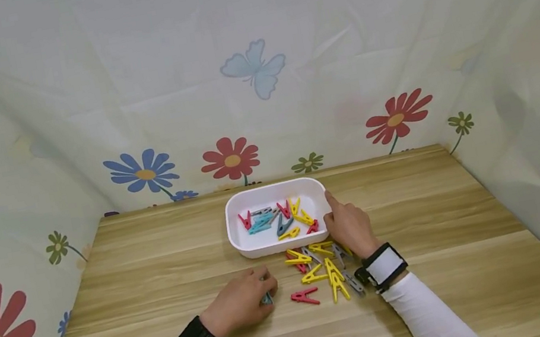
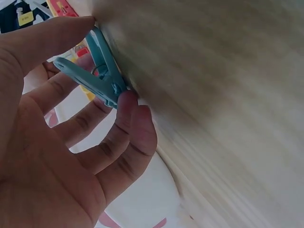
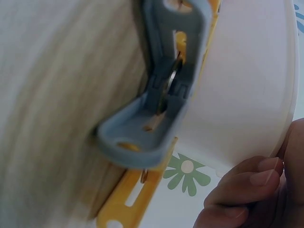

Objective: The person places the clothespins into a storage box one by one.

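My left hand [image 1: 241,300] is low over the table, left of the loose clothespins. It holds a teal clothespin [image 2: 90,82] between thumb and fingertips, close to the wood in the left wrist view. At the right end of the white plastic tray [image 1: 268,249], my right hand [image 1: 352,226] grips the rim, its index finger stretched along the edge and the other fingers bent against the wall. Red, yellow, teal and grey clothespins lie inside the tray. In the right wrist view, a blue-grey clothespin [image 3: 178,80] lies over a yellow clothespin [image 3: 128,197], beside the tray.
Several loose clothespins lie in front of the tray, among them a red clothespin [image 1: 304,296] nearest my left hand and a yellow clothespin [image 1: 338,288]. The wooden table [image 1: 153,243] meets flower-printed cloth [image 1: 171,101] at the back and both sides.
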`<state>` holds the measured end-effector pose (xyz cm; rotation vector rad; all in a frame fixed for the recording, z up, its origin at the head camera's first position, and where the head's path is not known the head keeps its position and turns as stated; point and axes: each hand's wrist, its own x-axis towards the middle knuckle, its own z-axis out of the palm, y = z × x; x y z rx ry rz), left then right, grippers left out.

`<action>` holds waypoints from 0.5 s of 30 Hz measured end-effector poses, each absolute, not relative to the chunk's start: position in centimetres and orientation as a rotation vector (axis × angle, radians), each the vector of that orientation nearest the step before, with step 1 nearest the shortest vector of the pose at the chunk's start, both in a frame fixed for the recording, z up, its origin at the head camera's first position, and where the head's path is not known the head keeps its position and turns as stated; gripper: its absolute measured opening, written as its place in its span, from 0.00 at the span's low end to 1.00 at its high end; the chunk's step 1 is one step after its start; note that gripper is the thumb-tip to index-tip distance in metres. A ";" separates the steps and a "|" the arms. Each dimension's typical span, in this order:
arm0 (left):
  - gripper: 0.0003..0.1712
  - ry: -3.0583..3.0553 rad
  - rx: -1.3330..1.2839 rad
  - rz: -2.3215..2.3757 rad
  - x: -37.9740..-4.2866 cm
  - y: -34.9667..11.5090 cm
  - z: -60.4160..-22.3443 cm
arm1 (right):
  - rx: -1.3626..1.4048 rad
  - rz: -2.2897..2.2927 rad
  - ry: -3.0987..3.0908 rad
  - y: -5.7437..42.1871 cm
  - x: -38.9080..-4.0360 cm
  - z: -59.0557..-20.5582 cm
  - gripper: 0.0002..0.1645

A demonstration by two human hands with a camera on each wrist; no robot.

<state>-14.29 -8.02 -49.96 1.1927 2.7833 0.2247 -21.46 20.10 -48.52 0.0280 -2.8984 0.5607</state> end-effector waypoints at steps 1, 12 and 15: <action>0.08 2.784 1.200 0.221 -14.3 -8.0 -50.0 | 0.027 0.561 -2.900 20.1 -21.5 -48.5 0.35; 0.09 2.779 1.218 0.194 -14.1 -8.1 -49.6 | 0.021 0.571 -2.904 20.1 -21.5 -48.4 0.35; 0.10 2.777 1.224 0.201 -13.9 -8.0 -49.1 | 0.016 0.568 -2.902 20.1 -21.5 -48.4 0.35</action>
